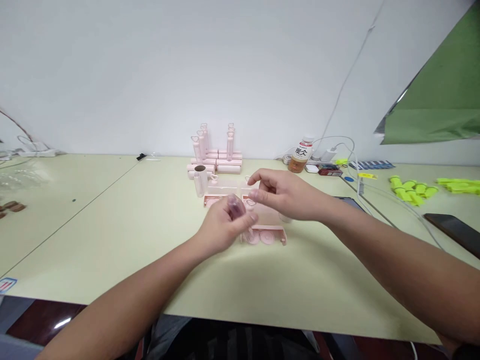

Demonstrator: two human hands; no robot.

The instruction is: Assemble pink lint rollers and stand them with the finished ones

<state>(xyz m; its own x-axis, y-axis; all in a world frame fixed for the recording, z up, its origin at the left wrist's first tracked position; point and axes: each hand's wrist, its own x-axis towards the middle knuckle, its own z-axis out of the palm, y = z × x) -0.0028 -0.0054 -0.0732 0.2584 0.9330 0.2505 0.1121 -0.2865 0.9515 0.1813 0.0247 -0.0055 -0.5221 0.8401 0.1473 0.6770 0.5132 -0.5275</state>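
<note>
The left hand (223,225) is curled closed around a small, blurred, translucent piece (236,206) with a pinkish-purple tint, pinched between thumb and fingertips and held just above the table (112,240). What exactly the piece is cannot be told through the blur. The right hand (287,195) hovers just beside it, palm down, wrist bent inward, fingers loosely bent with thumb and forefinger drawn near each other over the piece; whether they grip anything cannot be told. Both forearms reach in from the lower corners and meet near the middle of the table.

Directly below the hands lies a pale pink plastic tray (264,234) with smooth round discs moulded into it, and a second like tray (213,200) sits a little further back. Beside that one stands a short pink tube (200,181) with a dark open top. Behind, against the white wall, a stack of pink cylinders (216,162) lies in rows, with several upright ones topped by heart-shaped loops.

The table is smooth, matte, pale yellow-green. To the right stand a plastic bottle (301,155) of amber drink, white cables (350,150), a heap of bright yellow-green caps (412,190) and a dark flat phone (453,231).
</note>
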